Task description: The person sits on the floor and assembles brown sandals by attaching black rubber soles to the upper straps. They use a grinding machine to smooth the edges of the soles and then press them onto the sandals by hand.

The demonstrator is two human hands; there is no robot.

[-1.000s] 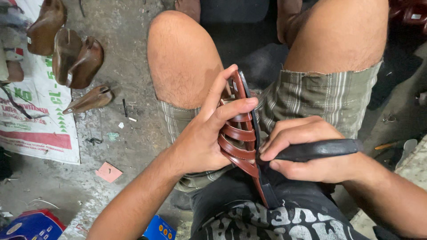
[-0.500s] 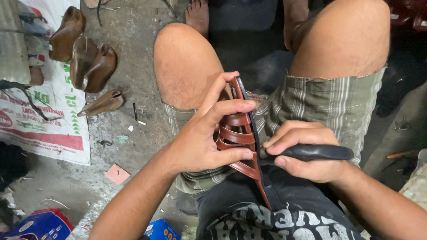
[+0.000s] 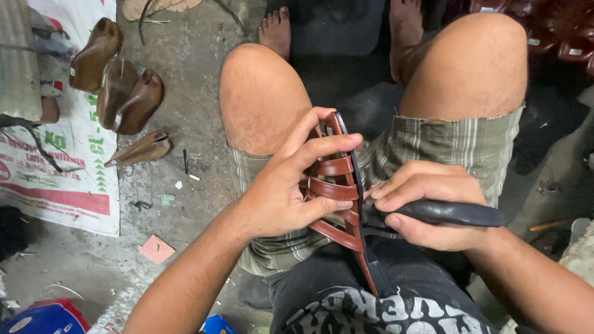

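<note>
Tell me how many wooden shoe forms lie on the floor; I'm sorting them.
4: one on the printed sheet, two leaning together beside it, one lying below them. More may be outside the view.

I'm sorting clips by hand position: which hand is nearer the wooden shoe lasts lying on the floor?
Left. The left hand grips the brown strappy sandal on the lap, on the side toward the wooden shoe lasts. The right hand, holding a black-handled tool, is beyond the sandal.

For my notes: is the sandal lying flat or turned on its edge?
On its edge: the sandal shows its thin sole side upward, held by the left hand.
</note>
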